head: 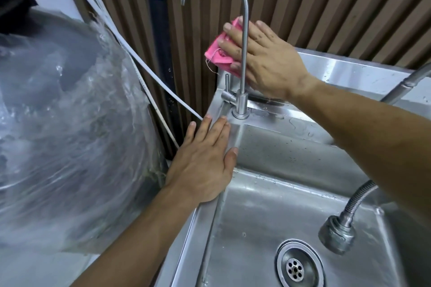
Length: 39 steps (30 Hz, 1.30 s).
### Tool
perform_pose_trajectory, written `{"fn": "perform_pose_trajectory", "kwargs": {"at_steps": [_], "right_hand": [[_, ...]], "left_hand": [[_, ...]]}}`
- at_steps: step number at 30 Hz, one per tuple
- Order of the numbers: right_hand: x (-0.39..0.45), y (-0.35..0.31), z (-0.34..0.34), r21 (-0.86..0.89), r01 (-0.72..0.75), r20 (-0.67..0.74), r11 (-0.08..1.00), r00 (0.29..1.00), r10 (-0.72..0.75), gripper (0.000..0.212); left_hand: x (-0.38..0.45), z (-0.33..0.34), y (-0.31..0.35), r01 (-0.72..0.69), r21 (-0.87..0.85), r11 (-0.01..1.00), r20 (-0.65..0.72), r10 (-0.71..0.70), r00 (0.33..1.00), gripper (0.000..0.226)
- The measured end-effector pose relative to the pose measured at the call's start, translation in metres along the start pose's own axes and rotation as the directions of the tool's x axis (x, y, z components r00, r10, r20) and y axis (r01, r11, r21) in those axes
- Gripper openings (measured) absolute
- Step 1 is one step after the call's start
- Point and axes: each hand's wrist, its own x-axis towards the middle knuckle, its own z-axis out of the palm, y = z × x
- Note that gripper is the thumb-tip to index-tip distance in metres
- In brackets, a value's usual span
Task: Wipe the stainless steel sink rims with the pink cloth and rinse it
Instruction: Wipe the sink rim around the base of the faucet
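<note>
Two bare hands work at a steel sink [303, 154]. Left hand [205, 158] lies flat, fingers straight, on the sink's left rim [203, 221] beside a plastic-wrapped bulk [70, 123]. Right hand [263, 58], fingers spread straight, presses a pink cloth [220, 52] on the back corner behind the gooseneck tap [242, 53].

The tall tap [242, 58] stands at the sink's [268, 212] back left corner, blocking passage along the rim there. A hanging hose head [337, 236] obstructs the basin's right side; the basin's left side is open.
</note>
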Motion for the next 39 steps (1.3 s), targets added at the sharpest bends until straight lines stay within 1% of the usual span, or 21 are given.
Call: {"fn": "perform_pose_trajectory", "kwargs": {"at_steps": [4, 5, 10, 17, 19, 21, 22, 23, 24, 27, 29, 31, 33, 36, 39], "right_hand": [[-0.023, 0.0, -0.003, 0.119, -0.114, -0.043, 0.986, 0.992, 0.12, 0.054], [-0.025, 0.0, -0.002, 0.115, -0.121, -0.043, 0.986, 0.991, 0.126, 0.054], [-0.004, -0.002, 0.002, -0.031, -0.137, -0.048, 0.99, 0.99, 0.135, 0.059], [-0.028, -0.004, 0.001, -0.062, -0.148, -0.041, 0.987, 0.989, 0.145, 0.062], [-0.023, -0.004, 0.002, -0.085, -0.083, -0.038, 0.993, 0.996, 0.08, 0.061], [-0.006, -0.002, 0.003, -0.127, 0.087, -0.001, 0.988, 0.996, -0.088, 0.062], [0.002, 0.0, 0.003, -0.142, 0.179, 0.023, 0.974, 0.984, -0.177, 0.063], [0.006, 0.004, 0.003, -0.154, 0.246, 0.038, 0.957, 0.969, -0.243, 0.064], [0.007, 0.007, 0.002, -0.165, 0.279, 0.05, 0.946, 0.96, -0.275, 0.064], [-0.017, 0.015, 0.005, -0.198, 0.3, 0.094, 0.933, 0.953, -0.286, 0.06], [-0.032, 0.021, 0.003, -0.23, 0.334, 0.152, 0.914, 0.94, -0.306, 0.062], [-0.027, 0.025, 0.002, -0.253, 0.387, 0.195, 0.887, 0.918, -0.345, 0.061], [-0.013, 0.024, 0.002, -0.264, 0.417, 0.191, 0.87, 0.906, -0.377, 0.058], [-0.004, 0.017, 0.003, -0.258, 0.361, 0.136, 0.896, 0.932, -0.336, 0.06], [-0.031, 0.011, 0.009, -0.24, 0.268, 0.117, 0.933, 0.962, -0.246, 0.057]], "left_hand": [[0.0, 0.001, -0.002, -0.005, -0.02, 1.0, -0.004, 0.005, 1.0, 0.073], [-0.001, 0.001, -0.001, -0.002, -0.019, 1.0, -0.003, 0.002, 1.0, 0.073], [-0.002, -0.001, 0.002, 0.013, -0.029, 1.0, -0.007, -0.013, 1.0, 0.071], [-0.004, -0.002, 0.001, 0.004, -0.017, 1.0, 0.008, -0.004, 1.0, 0.07], [-0.004, -0.002, 0.002, 0.007, 0.004, 1.0, 0.011, -0.007, 1.0, 0.072], [-0.002, -0.003, 0.002, 0.005, 0.011, 1.0, 0.004, -0.005, 1.0, 0.074], [-0.001, -0.003, 0.002, 0.002, 0.003, 1.0, 0.007, -0.002, 1.0, 0.073], [-0.001, -0.003, 0.002, -0.001, -0.006, 1.0, 0.013, 0.001, 1.0, 0.073], [-0.001, -0.003, 0.001, -0.004, -0.009, 1.0, 0.022, 0.005, 1.0, 0.072], [0.001, -0.006, 0.0, -0.003, -0.038, 0.999, 0.041, 0.005, 0.999, 0.072], [0.005, -0.008, -0.001, -0.022, -0.019, 1.0, 0.007, 0.022, 1.0, 0.075], [0.01, -0.008, -0.003, -0.052, 0.029, 0.998, -0.011, 0.052, 0.999, 0.079], [0.012, -0.006, -0.003, -0.042, 0.03, 0.999, -0.005, 0.042, 0.999, 0.077], [0.013, -0.002, -0.003, -0.014, -0.016, 1.0, 0.025, 0.015, 1.0, 0.075], [0.013, -0.003, -0.005, -0.011, -0.073, 0.997, 0.029, 0.013, 0.999, 0.074]]}}
